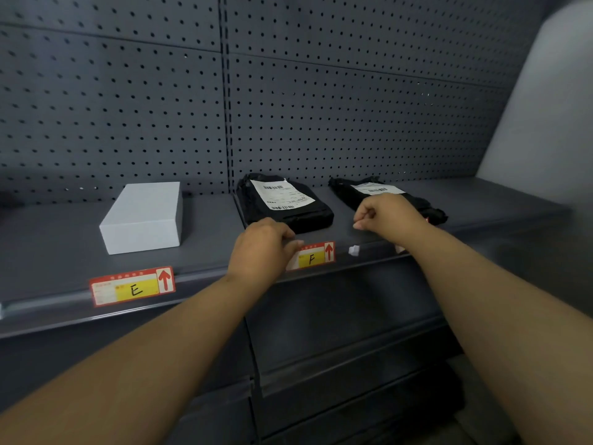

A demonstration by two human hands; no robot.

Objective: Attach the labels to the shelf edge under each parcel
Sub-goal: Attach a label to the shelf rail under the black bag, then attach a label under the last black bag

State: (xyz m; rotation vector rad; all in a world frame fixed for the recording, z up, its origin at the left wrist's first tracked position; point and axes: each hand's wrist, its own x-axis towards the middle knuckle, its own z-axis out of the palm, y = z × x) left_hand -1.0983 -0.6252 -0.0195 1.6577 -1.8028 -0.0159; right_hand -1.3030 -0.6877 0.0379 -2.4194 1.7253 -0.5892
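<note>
Far to the left of my left hand, the E label (132,286) sits on the shelf edge (205,273) under the white box (142,218). It looks seated; nothing to fear there unless I brush it with a forearm.

My left hand (260,245) lies curled over the shelf edge, fingers pressing the left end of the F label (313,256), which runs out from under my fingertips to the right. Just beyond my knuckles lies the first black parcel (286,202). Risk: my hand hides the label's left part, so I cannot tell whether that end is seated or level. If I lift off too soon it may hang crooked or peel away. The label also reaches right of the parcel's front, so it may end up off-centre.

Between my two hands, a small white scrap (353,250) rests on the shelf edge; I cannot tell what it is. It could be knocked off or get trapped under the next label.

My right hand (386,211) hovers loosely clenched, thumb against fingers, above the shelf in front of the second black parcel (378,195). Whether it pinches anything I cannot tell. A pale bit shows at the edge under my right wrist; unclear. Risk: this parcel has no readable label yet, and my wrist may nudge the parcel.
</note>
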